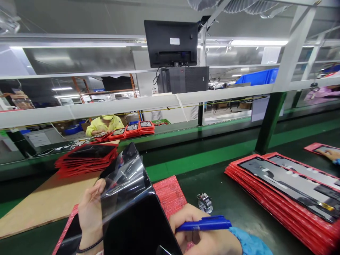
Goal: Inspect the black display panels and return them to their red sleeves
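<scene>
A glossy black screen panel (132,226) stands tilted in front of me. Clear plastic film (123,177) curls away from its left side, pinched at the edge between the fingers of my left hand (91,212). My right hand (199,230) grips the panel's right edge and also has a blue marker pen (204,224) lying across its fingers. Behind the panel, a red bubble-wrap sheet (170,193) lies on the dark green bench (220,177). Another black panel (70,233) on red wrap shows at lower left, partly hidden by my left wrist.
At right rises a stack of screen panels in red bubble wrap (281,198); another wrapped stack (86,157) sits on a brown board (50,202) at left. A small clear-and-metal object (204,202) lies mid-bench. A co-worker in yellow (106,124) sits opposite; another person's hand (330,154) appears far right.
</scene>
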A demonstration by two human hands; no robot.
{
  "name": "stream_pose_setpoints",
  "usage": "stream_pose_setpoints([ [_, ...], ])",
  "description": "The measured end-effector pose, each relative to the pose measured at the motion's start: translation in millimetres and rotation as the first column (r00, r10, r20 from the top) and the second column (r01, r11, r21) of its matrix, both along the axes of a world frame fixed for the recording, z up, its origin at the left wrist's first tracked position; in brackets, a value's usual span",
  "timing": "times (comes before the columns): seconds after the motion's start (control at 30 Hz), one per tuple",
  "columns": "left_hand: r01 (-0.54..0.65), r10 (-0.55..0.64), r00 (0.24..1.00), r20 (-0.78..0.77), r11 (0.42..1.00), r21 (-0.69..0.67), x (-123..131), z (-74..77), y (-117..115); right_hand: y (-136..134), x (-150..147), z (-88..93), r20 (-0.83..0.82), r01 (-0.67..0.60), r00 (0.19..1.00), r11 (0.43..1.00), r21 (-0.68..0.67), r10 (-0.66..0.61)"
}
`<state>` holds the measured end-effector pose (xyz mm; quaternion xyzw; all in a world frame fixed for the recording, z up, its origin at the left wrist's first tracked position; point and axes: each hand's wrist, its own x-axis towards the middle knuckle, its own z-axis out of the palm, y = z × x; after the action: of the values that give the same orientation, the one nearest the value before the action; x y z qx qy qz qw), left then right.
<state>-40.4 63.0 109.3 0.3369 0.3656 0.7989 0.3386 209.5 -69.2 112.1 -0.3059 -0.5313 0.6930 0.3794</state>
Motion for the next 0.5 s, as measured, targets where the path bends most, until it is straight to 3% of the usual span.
stream_pose_setpoints([
  [0.13, 0.036, -0.036, 0.999, -0.004, 0.999, -0.011, -1, 0.6, -2, 2, 4, 2.1, 0.0, -0.018, 1.0, 0.999, 0.029, 0.018],
  [0.27, 0.115, -0.115, 0.993, -0.005, 0.992, -0.047, -3, -3.0, 1, 0, 2, 4.3, -0.062, 0.067, 0.996, 0.988, 0.143, -0.058],
  [0.5, 0.157, -0.153, 0.987, 0.039, 0.981, -0.111, -3, -7.0, 7, -13, 1, 16.0, -0.131, 0.115, 0.986, 0.99, 0.082, -0.104],
])
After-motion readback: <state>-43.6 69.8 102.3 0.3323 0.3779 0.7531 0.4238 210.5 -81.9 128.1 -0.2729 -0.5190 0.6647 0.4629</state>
